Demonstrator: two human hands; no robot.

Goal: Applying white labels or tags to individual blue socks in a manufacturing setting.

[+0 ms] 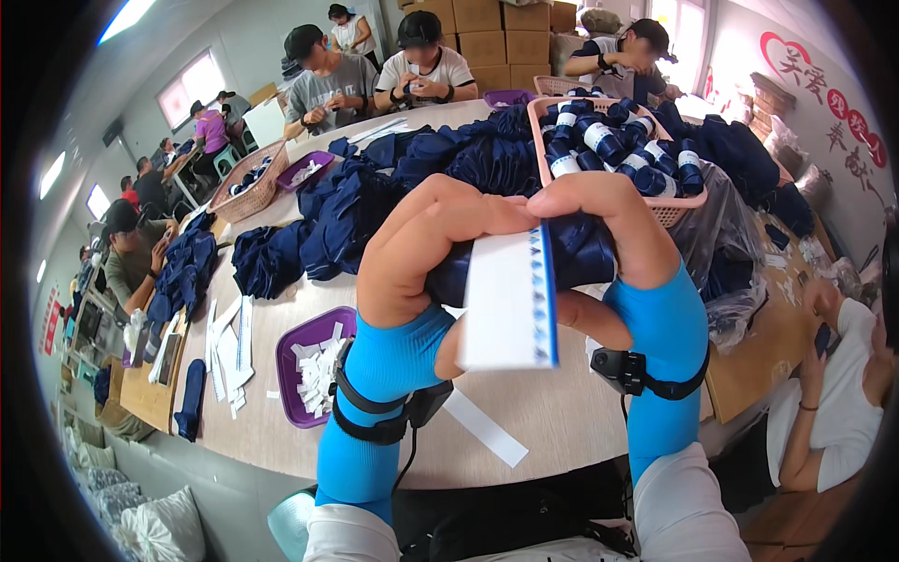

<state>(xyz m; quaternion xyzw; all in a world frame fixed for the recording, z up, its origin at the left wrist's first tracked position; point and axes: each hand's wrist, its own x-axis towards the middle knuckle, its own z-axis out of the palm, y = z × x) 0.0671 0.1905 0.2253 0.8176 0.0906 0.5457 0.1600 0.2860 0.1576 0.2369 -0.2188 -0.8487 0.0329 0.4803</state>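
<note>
Close in front of me, both hands are closed around a bundle of navy fabric [582, 251]. A white paper strip with a blue patterned edge [506, 304] hangs down over its near side. My left hand [401, 239] grips from the left, and my right hand [632, 225] from the right. Their thumbs and fingers meet at the strip's upper end. The strip hides part of the bundle and some fingers. Behind my hands lies a heap of loose navy fabric pieces [328, 215]. A pink basket [670, 214] holds several navy rolls with white bands.
A purple tray of small white paper pieces [290, 398] stands left of my left forearm. White strips [229, 351] lie beyond it, and one strip [485, 429] near the table edge. A second basket [245, 201] is at the far left. Co-workers sit around the table [412, 464].
</note>
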